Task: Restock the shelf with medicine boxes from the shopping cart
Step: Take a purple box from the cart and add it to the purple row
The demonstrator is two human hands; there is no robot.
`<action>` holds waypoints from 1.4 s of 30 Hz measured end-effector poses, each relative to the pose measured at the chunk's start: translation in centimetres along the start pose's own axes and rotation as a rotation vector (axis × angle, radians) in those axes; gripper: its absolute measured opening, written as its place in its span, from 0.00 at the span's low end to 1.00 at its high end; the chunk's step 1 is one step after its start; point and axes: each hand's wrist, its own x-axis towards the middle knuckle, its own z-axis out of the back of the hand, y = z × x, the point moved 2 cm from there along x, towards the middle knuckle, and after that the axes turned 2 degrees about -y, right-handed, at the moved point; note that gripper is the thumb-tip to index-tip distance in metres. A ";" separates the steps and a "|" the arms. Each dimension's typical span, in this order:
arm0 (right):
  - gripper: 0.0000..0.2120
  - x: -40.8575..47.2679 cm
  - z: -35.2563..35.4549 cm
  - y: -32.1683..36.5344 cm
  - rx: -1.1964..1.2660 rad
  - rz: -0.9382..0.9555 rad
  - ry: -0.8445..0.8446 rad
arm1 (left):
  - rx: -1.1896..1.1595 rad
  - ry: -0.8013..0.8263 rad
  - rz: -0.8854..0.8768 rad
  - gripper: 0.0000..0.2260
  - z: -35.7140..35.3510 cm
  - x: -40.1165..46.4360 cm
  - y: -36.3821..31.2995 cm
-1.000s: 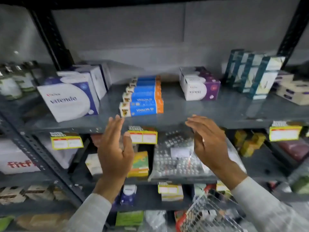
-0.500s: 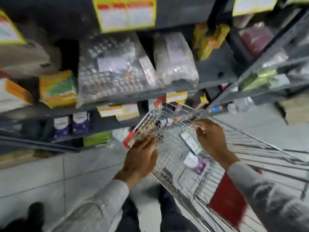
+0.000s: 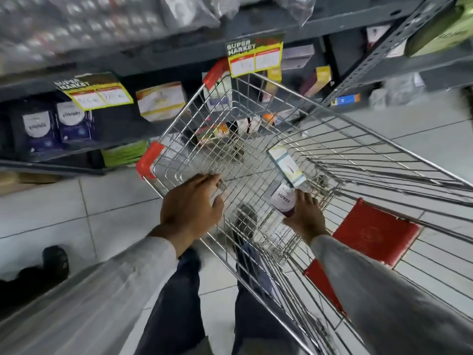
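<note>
A wire shopping cart [image 3: 332, 116] stands tilted in front of the grey metal shelf [image 3: 179, 56]. On its floor lie a purple and white medicine box [image 3: 281, 199] and, touching its far end, a white and teal box [image 3: 286, 163]. My right hand [image 3: 307, 215] is down inside the cart, with thumb and fingers closed around the near end of the purple and white box. My left hand [image 3: 192, 203] rests on the cart's near left rim, fingers spread and holding nothing. A few small items [image 3: 212, 131] lie blurred at the cart's far end.
Yellow price tags [image 3: 256, 57] hang from the shelf edges. Purple boxes [image 3: 71, 121] and a white and yellow box [image 3: 161, 101] sit on the lower shelf. A red flap [image 3: 373, 231] hangs on the cart's right. A black shoe [image 3: 55, 260] is on the tiled floor at left.
The view dropped from the upper shelf to the cart. My right hand went down into the cart onto the purple and white box. My left hand came to the cart's rim.
</note>
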 end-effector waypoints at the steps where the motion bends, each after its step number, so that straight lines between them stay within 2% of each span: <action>1: 0.49 -0.1 0.0 0.1 0.016 -0.012 -0.044 | 0.001 -0.017 -0.001 0.23 0.5 0.1 0.0; 5: 0.39 0.4 -0.2 0.2 0.064 -0.015 -0.169 | 0.003 -0.056 -0.024 0.23 1.6 0.3 -0.6; 7: 0.38 0.4 -0.3 0.6 0.066 0.008 -0.186 | -0.019 -0.065 -0.018 0.22 1.3 0.2 -0.4; 14: 0.43 -3.1 5.8 4.0 0.068 0.177 -0.226 | -0.076 -0.070 -0.045 0.24 1.6 -0.6 -0.8; 19: 0.48 -8.0 14.5 8.3 0.170 0.288 -0.264 | -0.270 -0.139 -0.095 0.23 5.0 -2.1 -1.1; 27: 0.41 -19.2 31.3 17.2 0.276 0.511 -0.560 | -0.431 -0.573 -0.171 0.23 20.6 -5.2 0.8; 32: 0.40 -25.5 40.6 23.3 0.306 0.679 -0.709 | -0.354 -0.988 -0.391 0.20 33.4 -8.5 1.5; 34: 0.41 -27.2 43.6 25.9 0.330 0.750 -0.762 | -0.282 -1.101 -0.440 0.19 37.4 -9.4 2.0; 37: 0.39 -28.5 48.0 30.3 0.305 0.815 -0.823 | -0.174 -1.159 -0.411 0.19 42.9 -8.9 3.4; 42: 0.36 -27.4 54.2 37.8 0.145 0.837 -0.826 | 0.010 -0.950 -0.213 0.24 48.4 -5.7 5.9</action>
